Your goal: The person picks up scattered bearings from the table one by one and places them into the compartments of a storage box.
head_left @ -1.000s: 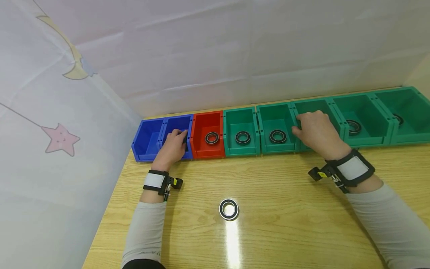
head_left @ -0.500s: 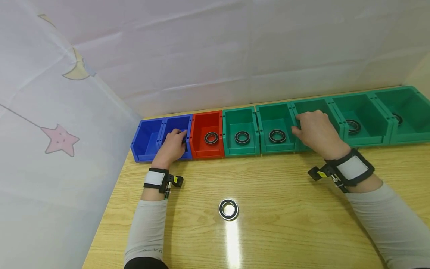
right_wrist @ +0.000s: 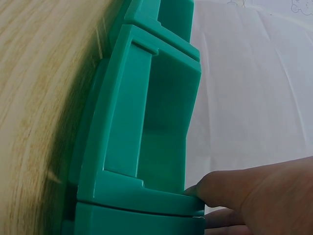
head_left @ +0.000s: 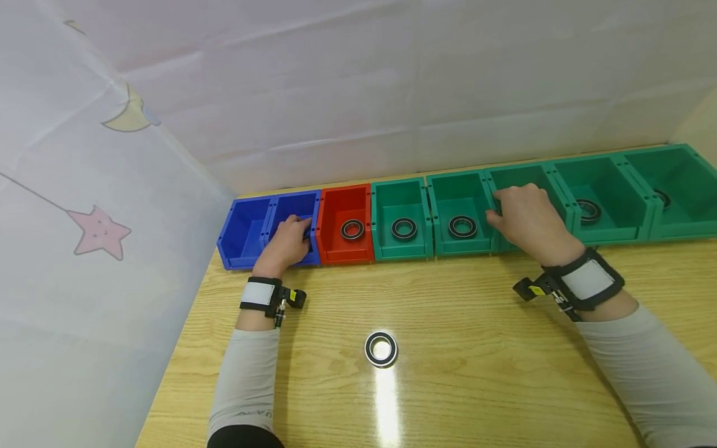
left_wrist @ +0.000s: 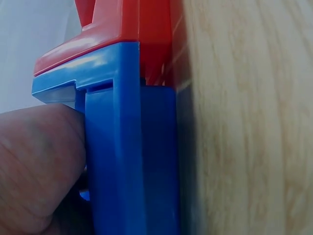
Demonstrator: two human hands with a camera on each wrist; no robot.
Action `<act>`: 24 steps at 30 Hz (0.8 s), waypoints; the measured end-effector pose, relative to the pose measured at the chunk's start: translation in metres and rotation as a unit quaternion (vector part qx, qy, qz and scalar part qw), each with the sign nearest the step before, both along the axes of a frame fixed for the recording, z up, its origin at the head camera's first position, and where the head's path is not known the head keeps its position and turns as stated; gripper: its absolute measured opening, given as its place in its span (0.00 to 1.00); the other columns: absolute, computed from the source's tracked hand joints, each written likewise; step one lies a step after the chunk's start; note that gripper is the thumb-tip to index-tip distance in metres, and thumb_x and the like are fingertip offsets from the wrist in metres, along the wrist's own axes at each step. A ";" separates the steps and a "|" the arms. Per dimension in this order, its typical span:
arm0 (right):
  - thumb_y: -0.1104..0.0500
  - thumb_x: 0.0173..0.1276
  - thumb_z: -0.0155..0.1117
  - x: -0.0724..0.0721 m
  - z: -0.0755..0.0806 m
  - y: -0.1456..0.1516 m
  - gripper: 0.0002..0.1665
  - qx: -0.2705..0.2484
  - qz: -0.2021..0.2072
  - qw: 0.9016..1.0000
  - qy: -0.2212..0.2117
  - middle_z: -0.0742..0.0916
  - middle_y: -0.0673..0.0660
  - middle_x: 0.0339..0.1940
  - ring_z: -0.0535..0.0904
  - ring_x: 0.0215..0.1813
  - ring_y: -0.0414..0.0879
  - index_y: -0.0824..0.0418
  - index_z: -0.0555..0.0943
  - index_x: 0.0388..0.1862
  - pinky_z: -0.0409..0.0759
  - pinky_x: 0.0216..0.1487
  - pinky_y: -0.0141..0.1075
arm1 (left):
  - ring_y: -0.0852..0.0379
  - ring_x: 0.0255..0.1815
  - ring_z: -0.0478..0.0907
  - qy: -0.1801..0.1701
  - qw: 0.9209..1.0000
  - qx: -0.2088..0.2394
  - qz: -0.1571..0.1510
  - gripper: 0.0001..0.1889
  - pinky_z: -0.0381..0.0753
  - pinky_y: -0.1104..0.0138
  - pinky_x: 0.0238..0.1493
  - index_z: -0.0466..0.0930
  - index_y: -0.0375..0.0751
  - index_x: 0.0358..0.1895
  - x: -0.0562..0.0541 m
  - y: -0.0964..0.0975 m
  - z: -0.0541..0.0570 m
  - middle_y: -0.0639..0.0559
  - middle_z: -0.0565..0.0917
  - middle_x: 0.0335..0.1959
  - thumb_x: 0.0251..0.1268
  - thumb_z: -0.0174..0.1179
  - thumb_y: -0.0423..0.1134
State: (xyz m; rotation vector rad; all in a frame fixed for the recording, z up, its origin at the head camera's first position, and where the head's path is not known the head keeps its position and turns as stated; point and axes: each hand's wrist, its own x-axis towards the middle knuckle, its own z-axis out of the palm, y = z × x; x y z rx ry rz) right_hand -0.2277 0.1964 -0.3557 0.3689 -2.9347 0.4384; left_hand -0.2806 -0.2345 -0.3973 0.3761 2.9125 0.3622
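In the head view my left hand (head_left: 285,242) reaches into the second blue bin (head_left: 297,202). Something dark shows beside its thumb, but the fingertips are hidden, so I cannot tell what they hold. The left wrist view has the hand (left_wrist: 39,166) close against the blue bin's wall (left_wrist: 115,161). Over the third green bin from the left (head_left: 518,175) is my right hand (head_left: 532,221), fingers pointing down out of sight. In the right wrist view its thumb (right_wrist: 210,188) lies at the rim where two green bins meet. A bearing (head_left: 381,348) lies on the table.
Bins stand in a row along the wall. Single bearings lie in the red bin (head_left: 344,252) and several green ones, such as the first green bin (head_left: 400,193). The leftmost blue bin (head_left: 246,227) adjoins the left hand's bin. The wooden table (head_left: 448,386) extends in front.
The dark thing by my left thumb shows less than a second ago. The left forearm has shifted slightly right. My right hand stays put.
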 end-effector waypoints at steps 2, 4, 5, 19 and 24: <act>0.62 0.66 0.67 0.000 0.000 0.000 0.23 -0.001 -0.001 1.000 -0.001 0.82 0.65 0.17 0.68 0.10 0.45 0.81 0.80 0.51 0.62 0.13 0.35 | 0.32 0.71 0.65 -0.002 1.000 0.003 -0.002 0.27 0.53 0.42 0.76 0.66 0.31 0.71 0.000 0.000 0.001 0.31 0.71 0.66 0.68 0.51 0.29; 0.62 0.66 0.67 0.000 0.000 0.000 0.23 -0.001 -0.001 1.000 -0.001 0.81 0.64 0.16 0.68 0.10 0.45 0.81 0.80 0.51 0.62 0.13 0.35 | 0.32 0.71 0.65 -0.003 1.000 0.004 -0.004 0.27 0.53 0.42 0.76 0.67 0.31 0.71 0.000 0.001 0.002 0.31 0.71 0.66 0.67 0.50 0.29; 0.62 0.66 0.67 0.000 0.000 0.000 0.23 0.000 -0.001 1.000 -0.001 0.81 0.64 0.16 0.68 0.10 0.45 0.81 0.80 0.51 0.62 0.12 0.35 | 0.32 0.71 0.65 -0.004 1.000 0.004 -0.005 0.27 0.54 0.42 0.76 0.67 0.31 0.71 0.000 0.001 0.002 0.31 0.71 0.66 0.67 0.50 0.28; 0.62 0.66 0.67 0.000 0.000 -0.001 0.23 0.005 -0.001 1.000 0.000 0.83 0.69 0.19 0.69 0.10 0.45 0.81 0.80 0.50 0.63 0.12 0.36 | 0.34 0.68 0.67 -0.022 1.000 -0.012 -0.006 0.28 0.64 0.44 0.71 0.69 0.33 0.70 -0.003 0.001 0.004 0.32 0.71 0.65 0.65 0.51 0.28; 0.62 0.66 0.67 -0.001 0.001 -0.001 0.23 0.008 -0.002 1.000 -0.004 0.84 0.72 0.24 0.70 0.11 0.45 0.81 0.80 0.51 0.64 0.13 0.36 | 0.35 0.67 0.69 -0.023 1.000 -0.017 -0.004 0.29 0.68 0.45 0.70 0.70 0.35 0.70 -0.004 0.001 0.005 0.33 0.72 0.64 0.63 0.52 0.27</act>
